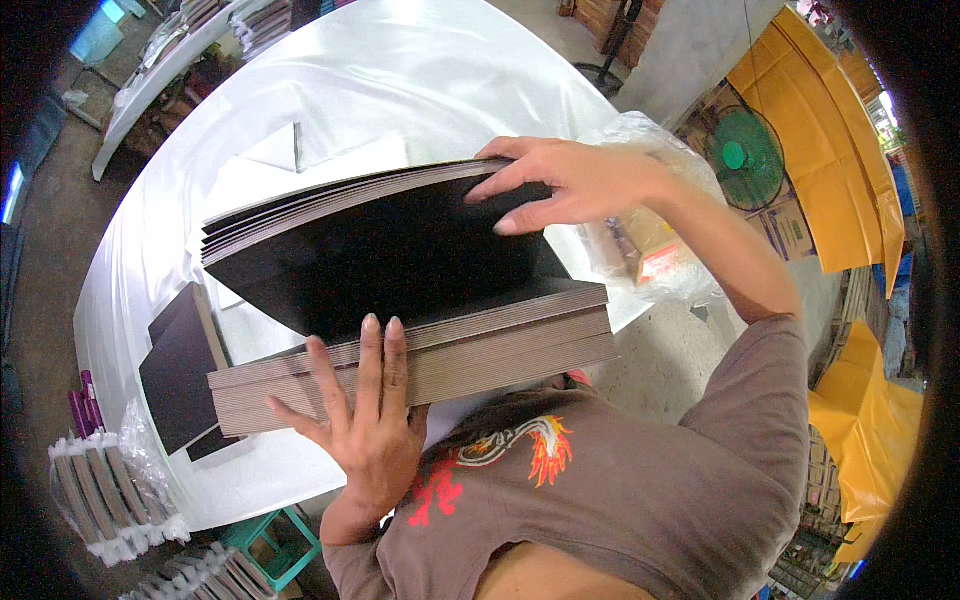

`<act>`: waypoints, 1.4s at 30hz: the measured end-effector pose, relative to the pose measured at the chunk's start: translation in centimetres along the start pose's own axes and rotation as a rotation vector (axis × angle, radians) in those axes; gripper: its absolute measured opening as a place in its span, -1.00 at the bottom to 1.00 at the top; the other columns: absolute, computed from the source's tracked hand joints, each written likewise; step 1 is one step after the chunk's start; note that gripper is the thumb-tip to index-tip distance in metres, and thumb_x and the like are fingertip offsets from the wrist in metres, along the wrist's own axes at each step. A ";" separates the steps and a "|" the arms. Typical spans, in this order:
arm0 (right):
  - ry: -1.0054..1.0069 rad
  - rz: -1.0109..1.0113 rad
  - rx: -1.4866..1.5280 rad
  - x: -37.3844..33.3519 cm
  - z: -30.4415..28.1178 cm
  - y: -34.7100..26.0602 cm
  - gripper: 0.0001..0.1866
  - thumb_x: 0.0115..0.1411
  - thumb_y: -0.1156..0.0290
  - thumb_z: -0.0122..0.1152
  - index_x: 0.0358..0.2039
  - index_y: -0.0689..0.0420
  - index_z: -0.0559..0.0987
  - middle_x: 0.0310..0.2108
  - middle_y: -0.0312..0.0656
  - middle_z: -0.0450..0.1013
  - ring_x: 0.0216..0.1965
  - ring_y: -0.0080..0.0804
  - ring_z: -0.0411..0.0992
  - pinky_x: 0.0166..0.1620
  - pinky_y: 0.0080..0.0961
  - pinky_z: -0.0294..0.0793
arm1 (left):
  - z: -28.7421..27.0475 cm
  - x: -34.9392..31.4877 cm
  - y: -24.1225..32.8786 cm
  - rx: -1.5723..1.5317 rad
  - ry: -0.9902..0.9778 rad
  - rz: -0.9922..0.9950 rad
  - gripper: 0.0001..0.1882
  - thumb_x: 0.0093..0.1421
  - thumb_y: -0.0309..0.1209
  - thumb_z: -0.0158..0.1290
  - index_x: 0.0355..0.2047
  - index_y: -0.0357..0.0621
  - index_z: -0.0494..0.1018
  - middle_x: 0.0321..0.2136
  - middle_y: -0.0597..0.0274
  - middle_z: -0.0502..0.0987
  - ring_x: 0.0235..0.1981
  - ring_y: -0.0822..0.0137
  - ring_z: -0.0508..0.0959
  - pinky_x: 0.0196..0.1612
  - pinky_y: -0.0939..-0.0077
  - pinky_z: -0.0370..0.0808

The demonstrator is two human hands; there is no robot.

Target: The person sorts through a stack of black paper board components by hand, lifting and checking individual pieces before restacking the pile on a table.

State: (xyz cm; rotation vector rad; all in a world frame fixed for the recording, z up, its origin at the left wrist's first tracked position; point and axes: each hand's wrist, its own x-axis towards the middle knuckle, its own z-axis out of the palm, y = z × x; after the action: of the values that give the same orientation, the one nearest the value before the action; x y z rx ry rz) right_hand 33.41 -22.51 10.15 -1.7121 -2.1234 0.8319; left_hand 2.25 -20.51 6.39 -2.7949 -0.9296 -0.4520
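A thick stack of black boards with grey-brown edges (480,360) sits at the near side of the white-covered table, close to my body. Several upper boards (370,240) are tilted up from it, leaving a wedge-shaped gap between the two parts. My right hand (565,185) grips these lifted boards at their upper right corner, with the thumb on the black face. Against the near edge of the lower stack lies my left hand (365,430), fingers stretched out and spread, tips reaching its top edge. Left of the stack, more black boards (180,370) rest on the table.
White sheets (270,155) lie on the glossy white table cover (400,70). Clear plastic wrap (680,170) is bunched at the right. A green fan (745,155) and yellow sheeting (830,130) stand beyond. Wrapped bundles (110,490) and a green stool (275,545) are at lower left.
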 end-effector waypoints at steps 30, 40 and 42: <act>-0.220 -0.010 -0.034 -0.1 -2.0 -0.4 0.05 -0.44 0.08 0.54 0.14 0.12 0.30 0.21 0.15 0.02 0.21 -0.02 0.09 0.20 -0.31 0.12 | 0.6 0.1 -0.2 -0.166 0.024 0.011 -0.06 -0.26 -0.32 0.30 0.21 0.16 0.15 0.28 0.19 0.02 0.28 -0.27 -0.18 0.22 -0.29 -0.26; -0.137 -0.049 0.121 -0.6 -2.3 0.3 -0.53 0.04 0.66 0.03 0.02 0.13 0.44 0.11 -0.02 0.26 0.04 -0.26 0.33 0.08 -0.50 0.25 | 0.5 -0.4 0.1 -0.078 0.007 0.010 -0.21 -0.18 -0.29 0.21 0.16 0.14 0.26 0.22 0.42 0.17 0.28 -0.13 -0.04 0.23 -0.23 -0.26; -0.134 -0.008 0.064 -0.6 -2.1 0.2 -0.54 0.03 0.54 0.12 0.02 0.14 0.44 0.11 0.01 0.25 0.04 -0.22 0.33 0.09 -0.48 0.25 | 0.2 -0.3 0.2 -0.064 0.009 -0.005 -0.22 -0.17 -0.30 0.19 0.16 0.14 0.26 0.21 0.45 0.19 0.28 -0.13 -0.03 0.23 -0.23 -0.27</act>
State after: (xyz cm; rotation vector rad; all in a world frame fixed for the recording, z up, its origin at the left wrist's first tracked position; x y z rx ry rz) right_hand 34.89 -22.55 11.78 -1.6568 -2.1619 1.0279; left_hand 2.22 -20.81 6.11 -2.8456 -0.9366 -0.5025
